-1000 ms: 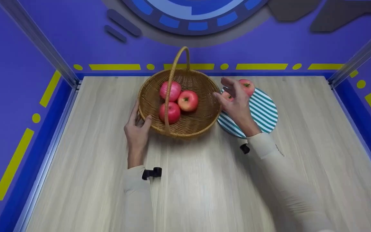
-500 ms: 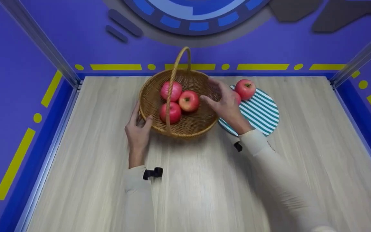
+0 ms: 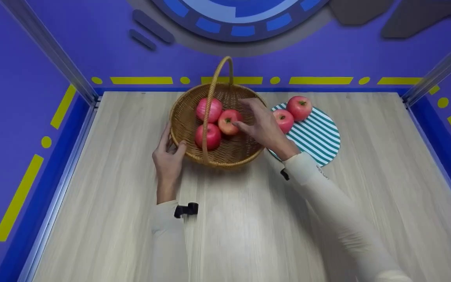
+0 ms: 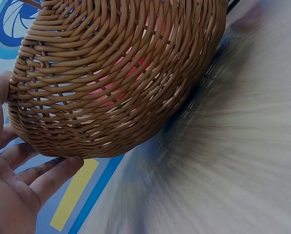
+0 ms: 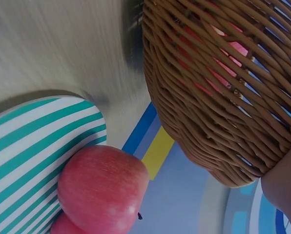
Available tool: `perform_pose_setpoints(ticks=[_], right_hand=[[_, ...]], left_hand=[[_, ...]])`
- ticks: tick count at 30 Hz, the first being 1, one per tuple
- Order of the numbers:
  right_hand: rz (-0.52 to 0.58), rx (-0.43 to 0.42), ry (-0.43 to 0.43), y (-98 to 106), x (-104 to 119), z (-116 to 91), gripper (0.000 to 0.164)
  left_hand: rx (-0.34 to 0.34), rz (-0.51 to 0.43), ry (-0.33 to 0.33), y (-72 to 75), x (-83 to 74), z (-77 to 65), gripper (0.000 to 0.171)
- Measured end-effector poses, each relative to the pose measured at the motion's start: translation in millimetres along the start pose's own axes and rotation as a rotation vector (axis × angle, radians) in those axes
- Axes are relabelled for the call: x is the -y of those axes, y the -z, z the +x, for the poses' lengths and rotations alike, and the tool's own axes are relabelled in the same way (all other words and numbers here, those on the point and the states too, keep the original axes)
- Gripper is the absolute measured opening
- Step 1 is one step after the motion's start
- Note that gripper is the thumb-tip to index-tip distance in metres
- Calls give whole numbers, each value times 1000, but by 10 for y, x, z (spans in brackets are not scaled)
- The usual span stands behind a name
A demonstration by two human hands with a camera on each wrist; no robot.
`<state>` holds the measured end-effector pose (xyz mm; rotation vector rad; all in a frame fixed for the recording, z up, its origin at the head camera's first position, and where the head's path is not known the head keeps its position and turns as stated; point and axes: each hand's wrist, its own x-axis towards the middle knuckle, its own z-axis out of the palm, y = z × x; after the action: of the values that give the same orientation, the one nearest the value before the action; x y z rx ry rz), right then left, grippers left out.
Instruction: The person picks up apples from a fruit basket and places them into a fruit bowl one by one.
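A wicker basket (image 3: pixel 229 163) with a tall arched handle holds three red apples, among them a pale-topped apple (image 3: pixel 227 117) at the right. My left hand (image 3: pixel 167 158) grips the basket's left side, thumb at the rim and fingers spread beneath the weave, as the left wrist view shows. Over the basket's right rim reaches my right hand (image 3: pixel 264 127), thumb and fingers parted. Its thumb tip overlaps the pale-topped apple in the head view. The right wrist view catches the basket's woven outer wall (image 5: pixel 209 112), with red showing through the gaps.
Right of the basket lies a round green-and-white striped plate (image 3: pixel 319 137). On it sit two more apples, one at the back (image 3: pixel 299 107) and one nearer the basket (image 3: pixel 283 120). A blue wall (image 3: pixel 327 58) stands behind the wooden table (image 3: pixel 241 227).
My right hand has moved left from over the plate into the basket, uncovering the nearer apple on the plate. My left hand stays at the basket's side.
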<state>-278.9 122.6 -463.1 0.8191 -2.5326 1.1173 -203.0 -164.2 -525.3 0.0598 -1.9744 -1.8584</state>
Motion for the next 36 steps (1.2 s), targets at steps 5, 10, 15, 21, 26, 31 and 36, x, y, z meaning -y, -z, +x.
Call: perform_pose_setpoints(ticks=[5,10,15,21,26,31,36], right_hand=[[-21,30,-40,-17,-19,-7,61],[-28,78,-85,-24,-25,-11,64],[-39,145,-90,-35,-45,-8,67],[-82,253,-105,-50,-54,17,69],[-169,349,-123,-69,-54,39,76],[-192,372,-103,-85,-72,59,76],[-209,353,-103,-87,-88,49,68]], left_hand=[[8,8,-28,-14,-1,10,69],[15,-6,-29,-38,-49,23,71],[14,-19,-38,-62,-195,5,71],[25,-5,-58,-63,-417,-56,69],[26,-4,-71,-60,-435,-71,67],[28,-10,-57,-70,-432,-66,67],[29,-14,-43,-87,-438,-71,67]])
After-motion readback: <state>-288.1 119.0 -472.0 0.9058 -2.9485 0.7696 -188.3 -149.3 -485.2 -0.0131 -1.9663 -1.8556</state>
